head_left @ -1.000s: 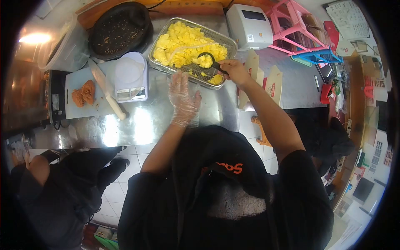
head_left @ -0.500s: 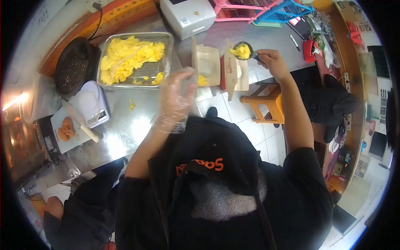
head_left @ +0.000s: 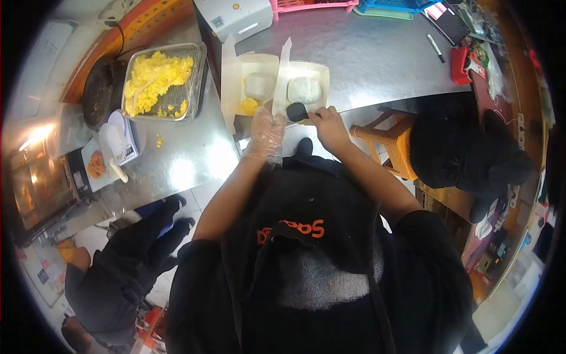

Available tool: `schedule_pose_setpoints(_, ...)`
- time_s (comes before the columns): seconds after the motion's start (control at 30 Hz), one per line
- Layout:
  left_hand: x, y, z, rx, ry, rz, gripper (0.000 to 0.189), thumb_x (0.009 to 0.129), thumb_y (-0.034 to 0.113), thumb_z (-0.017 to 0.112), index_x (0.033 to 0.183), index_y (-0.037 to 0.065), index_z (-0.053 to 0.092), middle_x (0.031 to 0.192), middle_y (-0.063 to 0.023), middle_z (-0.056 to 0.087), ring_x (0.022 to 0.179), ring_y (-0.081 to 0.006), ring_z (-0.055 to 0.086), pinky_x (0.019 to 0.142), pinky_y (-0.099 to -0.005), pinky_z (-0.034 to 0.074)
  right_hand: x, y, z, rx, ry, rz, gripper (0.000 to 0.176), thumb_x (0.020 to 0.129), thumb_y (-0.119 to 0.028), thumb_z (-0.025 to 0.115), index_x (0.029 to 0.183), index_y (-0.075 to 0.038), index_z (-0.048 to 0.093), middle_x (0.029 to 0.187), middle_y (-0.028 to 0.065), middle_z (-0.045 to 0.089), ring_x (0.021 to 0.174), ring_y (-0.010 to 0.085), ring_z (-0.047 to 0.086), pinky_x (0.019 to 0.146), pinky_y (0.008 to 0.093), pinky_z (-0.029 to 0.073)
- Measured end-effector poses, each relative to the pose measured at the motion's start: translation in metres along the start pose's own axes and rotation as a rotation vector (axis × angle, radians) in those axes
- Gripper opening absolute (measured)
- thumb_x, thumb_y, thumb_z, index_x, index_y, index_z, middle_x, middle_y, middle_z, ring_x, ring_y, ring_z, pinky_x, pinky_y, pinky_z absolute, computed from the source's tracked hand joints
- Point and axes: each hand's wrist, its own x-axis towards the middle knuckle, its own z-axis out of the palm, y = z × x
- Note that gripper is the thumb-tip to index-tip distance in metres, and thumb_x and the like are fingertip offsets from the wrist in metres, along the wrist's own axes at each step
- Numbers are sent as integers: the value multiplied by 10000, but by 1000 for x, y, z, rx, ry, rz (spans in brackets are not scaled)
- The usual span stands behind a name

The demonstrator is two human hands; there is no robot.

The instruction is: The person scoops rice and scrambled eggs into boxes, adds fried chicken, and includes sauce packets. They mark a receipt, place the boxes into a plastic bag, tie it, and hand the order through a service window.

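My right hand [head_left: 331, 128] is closed around the handle of a small black scoop [head_left: 297, 112]. The scoop is tipped over at the near side of the right paper food box [head_left: 321, 71], its dark underside facing up. A white rice mound [head_left: 304, 90] sits in that box. My left hand [head_left: 268, 134], in a clear plastic glove, is at the near edges of the boxes, its fingers partly hidden and seemingly gripping the right one. The left paper food box [head_left: 229, 88] holds another rice mound [head_left: 258, 86] and yellow scrambled egg [head_left: 249, 106].
A clear tray with a wire rack [head_left: 169, 94] holds more scrambled egg. Left of it are a scale [head_left: 121, 137], a knife [head_left: 118, 171] and a dark round pan [head_left: 100, 94]. A white machine [head_left: 236, 17] stands behind. Another person [head_left: 115, 280] is lower left; an orange stool [head_left: 383, 141] is right.
My right hand brought the scoop of egg left and nearer, and turned it over at the right box. My left hand came down onto the near box edges. The view shifted.
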Motion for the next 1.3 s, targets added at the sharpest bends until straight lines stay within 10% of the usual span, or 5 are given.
schedule_pose_setpoints(0.23,-8,29,1,-160,137,-67,315,819,176,530,1040,-38,596,820,-267,596,787,-435,579,742,-481,459,39,50,-15,211,241,62,420,732,1,583,1150,-23,622,977,150,595,910,328,538,810,377,471)
schedule_pose_setpoints(0.43,-6,9,18,-26,50,-154,384,874,208,498,1176,-24,551,990,-256,616,915,-374,611,818,-441,463,62,64,-22,19,-105,71,370,744,-9,587,1107,-47,648,926,143,609,896,318,564,798,384,485)
schedule_pose_setpoints(0.6,-9,7,23,-179,41,-202,385,872,177,478,1192,-30,532,983,-270,609,927,-373,609,819,-441,458,55,69,-51,95,33,21,300,745,-11,597,1029,-68,674,873,116,615,892,313,569,790,383,495)
schedule_pose_setpoints(0.9,-11,19,13,-195,-66,-98,430,850,140,481,1238,-45,471,893,-238,609,702,-333,615,679,-418,499,20,29,-63,-338,-276,-43,135,743,-128,585,817,-91,690,799,88,616,827,262,596,719,390,520)
schedule_pose_setpoints(1.3,-35,22,-52,-102,-24,235,489,805,193,675,1203,-34,505,970,-208,622,846,-322,619,729,-408,496,15,28,-81,424,176,233,169,840,-44,593,988,-20,672,813,106,651,715,236,619,602,319,500)
